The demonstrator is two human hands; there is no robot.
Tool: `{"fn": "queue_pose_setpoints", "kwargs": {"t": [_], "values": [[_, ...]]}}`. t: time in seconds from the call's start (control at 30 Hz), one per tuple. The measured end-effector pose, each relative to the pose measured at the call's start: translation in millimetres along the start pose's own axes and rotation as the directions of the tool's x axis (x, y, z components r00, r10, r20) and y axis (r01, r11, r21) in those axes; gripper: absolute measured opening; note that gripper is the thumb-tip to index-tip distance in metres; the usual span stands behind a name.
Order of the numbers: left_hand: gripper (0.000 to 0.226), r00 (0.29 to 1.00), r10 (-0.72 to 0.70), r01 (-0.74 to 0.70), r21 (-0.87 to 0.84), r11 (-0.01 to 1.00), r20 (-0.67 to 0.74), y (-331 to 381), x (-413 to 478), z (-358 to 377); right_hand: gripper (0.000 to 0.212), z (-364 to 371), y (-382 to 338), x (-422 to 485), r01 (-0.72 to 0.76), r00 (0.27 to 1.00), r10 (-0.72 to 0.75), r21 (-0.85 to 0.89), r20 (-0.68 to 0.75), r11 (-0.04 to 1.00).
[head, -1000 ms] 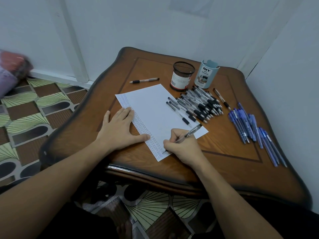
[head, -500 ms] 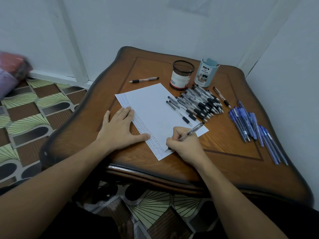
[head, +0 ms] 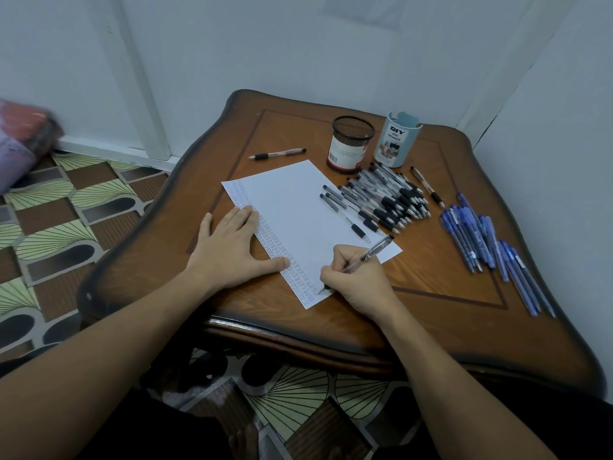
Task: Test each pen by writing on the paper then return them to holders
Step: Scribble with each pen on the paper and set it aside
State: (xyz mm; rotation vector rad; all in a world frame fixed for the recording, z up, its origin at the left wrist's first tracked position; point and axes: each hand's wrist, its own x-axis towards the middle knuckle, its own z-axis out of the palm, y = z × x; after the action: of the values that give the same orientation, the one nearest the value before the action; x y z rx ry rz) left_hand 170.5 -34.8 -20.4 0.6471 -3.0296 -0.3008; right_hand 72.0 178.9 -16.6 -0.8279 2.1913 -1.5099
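Head view, right hand (head: 360, 284) grips pen (head: 369, 255) (tip on paper (head: 292, 207))

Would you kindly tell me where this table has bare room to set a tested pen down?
Bare wood lies on the table near right, between the right hand gripping a pen and the blue pens; also far left, beyond the lone pen. Crowded: the black pens piled from the paper up to the mesh holder and the blue holder.
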Motion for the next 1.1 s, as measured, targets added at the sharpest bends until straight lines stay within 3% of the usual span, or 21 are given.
{"fn": "queue_pose_setpoints", "kwargs": {"t": [0.43,0.6,0.7,0.83,0.97,1.1], "values": [[0.126,1.000,0.003,-0.003,0.001,1.000,-0.002,-1.1,0.6,0.9,0.043,0.0,-0.7,1.7,-0.007,1.000,0.008,0.011,-0.026,1.000],[0.126,1.000,0.005,-0.005,-0.009,1.000,-0.009,-1.3,-0.1,1.5,0.041,-8.1,-4.7,8.7,-0.089,0.992,0.114,0.348,-0.052,0.933],[0.127,1.000,0.006,-0.006,-0.008,1.000,-0.007,-0.6,-0.2,1.3,0.039,-10.3,-8.9,11.0,-0.169,0.981,0.195,0.429,-0.018,0.887],[0.128,1.000,0.002,-0.002,-0.001,1.000,0.011,0.1,0.0,-0.7,0.019,-13.4,-14.3,15.9,-0.239,0.971,0.223,0.436,0.087,0.868],[0.128,1.000,0.002,-0.002,0.002,1.000,0.021,0.4,-0.4,-1.7,0.041,-11.6,-19.4,20.6,-0.229,0.973,0.211,0.278,0.095,0.933],[0.128,0.999,-0.004,0.004,0.012,1.000,0.039,-0.3,-0.1,-2.1,0.041,-8.4,-23.6,27.7,-0.208,0.978,0.204,0.270,0.043,0.940]]}}
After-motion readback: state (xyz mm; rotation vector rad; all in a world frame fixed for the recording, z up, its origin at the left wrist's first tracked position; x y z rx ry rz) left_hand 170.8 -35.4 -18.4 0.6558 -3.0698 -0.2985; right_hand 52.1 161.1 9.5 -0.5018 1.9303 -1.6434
